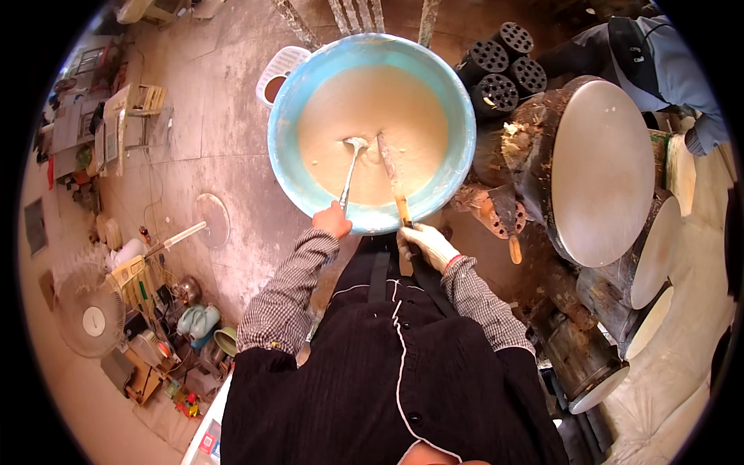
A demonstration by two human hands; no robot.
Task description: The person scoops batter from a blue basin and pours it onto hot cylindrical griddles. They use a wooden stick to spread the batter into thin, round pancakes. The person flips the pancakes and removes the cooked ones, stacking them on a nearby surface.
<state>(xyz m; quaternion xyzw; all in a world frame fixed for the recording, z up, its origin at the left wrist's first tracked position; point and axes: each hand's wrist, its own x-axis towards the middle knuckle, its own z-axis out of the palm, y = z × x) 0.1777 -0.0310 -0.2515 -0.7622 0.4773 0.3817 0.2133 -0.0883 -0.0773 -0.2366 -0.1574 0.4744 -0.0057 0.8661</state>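
A large blue plastic basin point(459, 139) of thick beige batter point(349, 93) stands before me. My bare left hand point(332, 220) is closed around the handle of a metal ladle point(350, 168), whose head rests in the batter near the middle. On my right hand point(429, 245) is a white glove, and it grips a stick-like tool with a light wooden handle point(403, 210). The tool's batter-coated far end dips into the batter just right of the ladle. Both hands are at the basin's near rim.
Right of the basin stand several honeycomb coal briquettes point(498, 92), a round flat griddle point(603, 174) on a drum stove, and a triangular scraper point(510, 218). A co-worker point(674, 64) is at the upper right. A white plastic basket point(285, 61) adjoins the basin's left. A standing fan point(93, 314) is at left.
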